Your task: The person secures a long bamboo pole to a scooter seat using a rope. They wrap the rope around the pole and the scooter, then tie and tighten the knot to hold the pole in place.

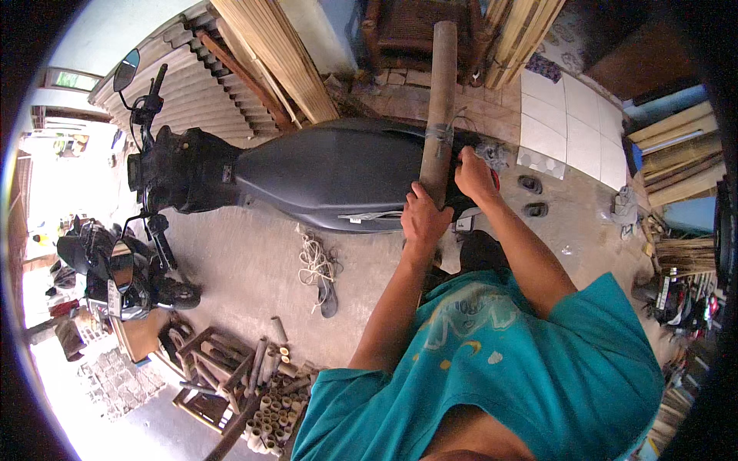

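Note:
A thick grey-brown pole (441, 84) that looks like bamboo lies across the tail of a black motorbike seat (330, 167). My left hand (425, 221) is wrapped round its near end. Thin wire or cord (446, 129) is tied round the pole partway along, with a loose loop sticking out to the right. Just right of the pole, over the rear of the bike, my right hand (474, 178) has its fingers curled closed. Whatever those fingers hold is hidden from view. A grey crumpled bundle (492, 156) shows just beyond that hand.
Pale rope (314, 260) and a sandal (328, 298) lie on the floor left of me. Cut bamboo pieces (273, 419) are piled by a wooden frame (211, 361) at lower left. Another motorbike (115, 269) stands further left. Bamboo strips (277, 54) lean at the back.

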`<state>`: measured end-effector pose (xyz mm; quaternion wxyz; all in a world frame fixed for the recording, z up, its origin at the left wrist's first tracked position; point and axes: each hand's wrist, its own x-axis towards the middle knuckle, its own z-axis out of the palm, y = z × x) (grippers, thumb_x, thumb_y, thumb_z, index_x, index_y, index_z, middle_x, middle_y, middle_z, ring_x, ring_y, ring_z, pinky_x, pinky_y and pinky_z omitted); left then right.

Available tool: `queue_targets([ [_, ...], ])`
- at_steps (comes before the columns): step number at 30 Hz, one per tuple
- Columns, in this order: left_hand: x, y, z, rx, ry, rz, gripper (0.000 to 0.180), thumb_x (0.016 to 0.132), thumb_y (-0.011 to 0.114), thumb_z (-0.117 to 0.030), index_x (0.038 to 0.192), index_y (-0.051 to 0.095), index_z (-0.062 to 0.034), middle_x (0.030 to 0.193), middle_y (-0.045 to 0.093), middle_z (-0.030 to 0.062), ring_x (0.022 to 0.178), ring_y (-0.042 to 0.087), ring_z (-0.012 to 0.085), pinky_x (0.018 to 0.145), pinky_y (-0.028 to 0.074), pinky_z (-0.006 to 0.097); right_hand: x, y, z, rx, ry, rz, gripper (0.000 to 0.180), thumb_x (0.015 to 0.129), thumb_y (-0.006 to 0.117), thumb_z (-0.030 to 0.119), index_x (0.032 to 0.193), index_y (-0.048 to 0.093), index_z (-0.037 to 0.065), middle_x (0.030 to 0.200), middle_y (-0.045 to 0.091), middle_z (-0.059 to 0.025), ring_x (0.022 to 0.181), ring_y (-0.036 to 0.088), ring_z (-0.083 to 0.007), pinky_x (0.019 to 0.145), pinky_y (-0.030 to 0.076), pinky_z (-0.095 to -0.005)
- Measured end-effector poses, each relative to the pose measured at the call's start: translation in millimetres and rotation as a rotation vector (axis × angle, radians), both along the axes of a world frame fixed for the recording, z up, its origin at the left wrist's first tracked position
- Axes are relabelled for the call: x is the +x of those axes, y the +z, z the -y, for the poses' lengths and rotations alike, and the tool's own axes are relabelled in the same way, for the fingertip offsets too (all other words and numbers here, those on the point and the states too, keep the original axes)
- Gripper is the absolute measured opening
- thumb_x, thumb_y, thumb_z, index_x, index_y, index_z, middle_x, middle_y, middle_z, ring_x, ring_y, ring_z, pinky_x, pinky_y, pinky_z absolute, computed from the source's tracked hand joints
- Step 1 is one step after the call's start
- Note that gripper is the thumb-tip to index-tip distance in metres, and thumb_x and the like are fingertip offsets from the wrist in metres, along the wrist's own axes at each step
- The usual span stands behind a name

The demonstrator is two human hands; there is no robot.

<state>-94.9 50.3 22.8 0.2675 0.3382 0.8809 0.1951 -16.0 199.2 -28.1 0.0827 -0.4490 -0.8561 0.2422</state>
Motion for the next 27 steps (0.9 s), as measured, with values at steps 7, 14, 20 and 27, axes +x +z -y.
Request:
queue_targets([
  [7,0,-4,6,0.064,-0.004,0.017,0.085,0.068,0.077,-0.031,0.132,0.033,0.0049,0.113,0.056,0.0244,0.1,0.063,0.0405,0.08,0.056,0.045,-23,-14,1,-1.154,-0.609,-0.789,0.025,0.09,0.053,0.014,0.11,0.063,0.003,0.11,0.065,-0.0181,0.1,0.063,-0.035,0.088,0.05,-0.0493],
  [14,-1,-7,6,0.066,-0.005,0.051,0.091,0.069,0.079,-0.03,0.137,0.03,0.006,0.113,0.055,0.0235,0.101,0.062,0.0401,0.081,0.056,0.044,-49,35,14,-1.442,-0.78,-0.996,0.064,0.094,0.039,0.066,0.114,0.063,0.01,0.11,0.066,-0.0092,0.101,0.059,-0.031,0.096,0.042,-0.0544],
  [20,-2,0,1,0.065,0.013,0.074,0.088,0.069,0.081,-0.026,0.135,0.031,0.0046,0.116,0.052,0.0246,0.106,0.059,0.0425,0.087,0.054,0.044,-44,24,1,-1.556,-0.727,-0.941,0.068,0.091,0.04,0.071,0.115,0.063,0.012,0.114,0.065,-0.0087,0.106,0.057,-0.0299,0.099,0.04,-0.0532],
  [27,-3,5,-6,0.056,0.021,0.055,0.09,0.066,0.082,-0.023,0.134,0.03,0.0037,0.115,0.049,0.0239,0.105,0.058,0.0441,0.086,0.053,0.046,-53,30,-13,-1.653,-0.878,-0.847,0.064,0.092,0.037,0.065,0.116,0.063,0.012,0.116,0.065,-0.0093,0.107,0.058,-0.0298,0.1,0.04,-0.0544],
])
